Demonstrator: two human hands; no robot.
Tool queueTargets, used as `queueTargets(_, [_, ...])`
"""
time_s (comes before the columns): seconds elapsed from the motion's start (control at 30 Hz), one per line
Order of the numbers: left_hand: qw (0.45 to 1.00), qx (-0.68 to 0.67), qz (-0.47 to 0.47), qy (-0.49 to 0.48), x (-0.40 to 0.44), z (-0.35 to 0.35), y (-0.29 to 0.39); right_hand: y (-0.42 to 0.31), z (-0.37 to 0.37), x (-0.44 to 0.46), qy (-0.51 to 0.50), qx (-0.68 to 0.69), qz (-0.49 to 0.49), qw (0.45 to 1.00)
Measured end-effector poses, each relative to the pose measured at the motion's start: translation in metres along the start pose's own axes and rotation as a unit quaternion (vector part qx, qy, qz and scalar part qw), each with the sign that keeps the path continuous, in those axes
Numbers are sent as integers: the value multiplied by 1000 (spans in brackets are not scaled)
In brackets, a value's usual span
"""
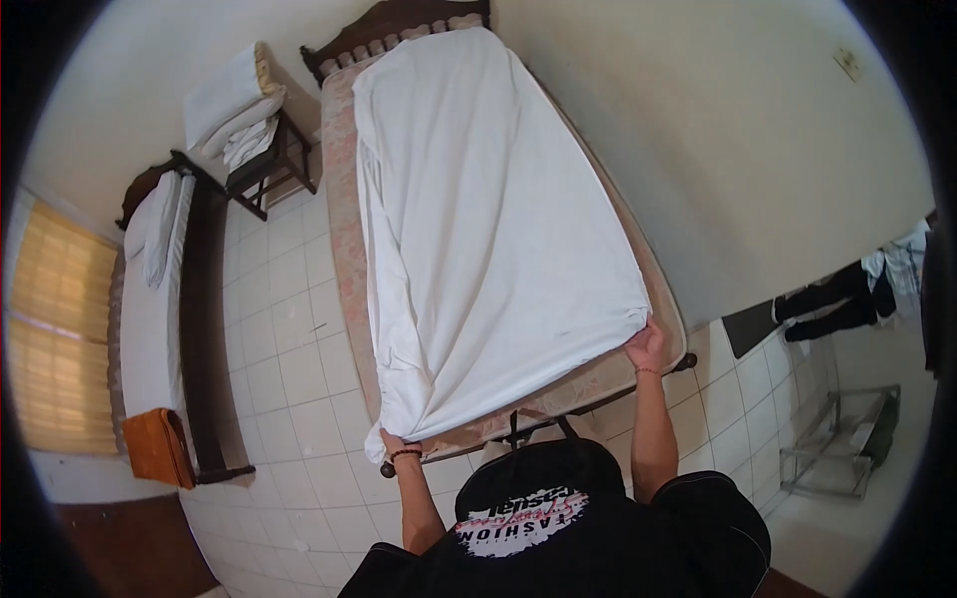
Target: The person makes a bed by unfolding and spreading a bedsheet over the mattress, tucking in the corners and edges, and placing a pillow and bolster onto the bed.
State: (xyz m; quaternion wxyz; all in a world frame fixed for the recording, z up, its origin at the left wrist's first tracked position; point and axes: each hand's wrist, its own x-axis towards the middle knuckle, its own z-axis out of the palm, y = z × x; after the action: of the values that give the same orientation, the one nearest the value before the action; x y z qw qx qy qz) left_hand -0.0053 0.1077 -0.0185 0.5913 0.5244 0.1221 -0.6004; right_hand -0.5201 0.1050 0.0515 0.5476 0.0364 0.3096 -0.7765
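Note:
A white sheet (498,199) lies lengthwise over a pink patterned mattress (344,199), whose edges show on the left, right and near sides. At the sheet's near right corner, my right hand (646,347) is closed on the gathered cloth. My left hand (397,446) grips the near left corner, with its fingers partly hidden by the fabric. Between the two hands the sheet's near edge runs taut at a slant. Folds bunch along its left side.
A dark headboard (389,30) stands at the far end. To the left are a chair (274,164) with folded linens, a second bed (150,329) and an orange cloth (158,447). A wall borders the right side; a metal rack (837,448) stands farther right.

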Motion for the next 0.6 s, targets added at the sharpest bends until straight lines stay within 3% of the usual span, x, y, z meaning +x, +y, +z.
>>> queueTargets(0.1, [993, 51, -56, 92, -17, 10, -17, -14, -29, -7, -13, -74, 32, 997])
queueTargets(0.2, [973, 109, -119, 163, 10, -45, -41, -15, -39, -5, -1, -81, 10, 997])
queueTargets(0.27, [982, 90, -109, 125, 47, -121, -55, -24, -37, -2, 25, -52, 10, 998])
queueTargets(0.33, [991, -11, -67, 119, 12, -116, -73, -33, -42, 3, 17, -73, 30, 997])
queueTargets(0.4, [987, -7, -79, 142, -2, -113, -86, -42, -37, 1, 26, -109, 13, 994])
queueTargets(0.47, [965, 124, -167, 159, -13, -113, -104, -53, -47, 5, 36, -148, 1, 988])
queueTargets(0.5, [939, 173, -188, 228, -10, -106, -116, -58, -53, 7, 66, -207, -56, 975])
queueTargets(0.53, [938, 174, -189, 233, -7, -101, -130, -68, -64, 11, 95, -264, -112, 953])
queueTargets(0.57, [906, 236, -123, 328, -2, -96, -147, -80, -76, 14, 98, -266, -108, 953])
queueTargets(0.6, [858, 293, -56, 417, 2, -91, -165, -94, -88, 19, 88, -374, -175, 906])
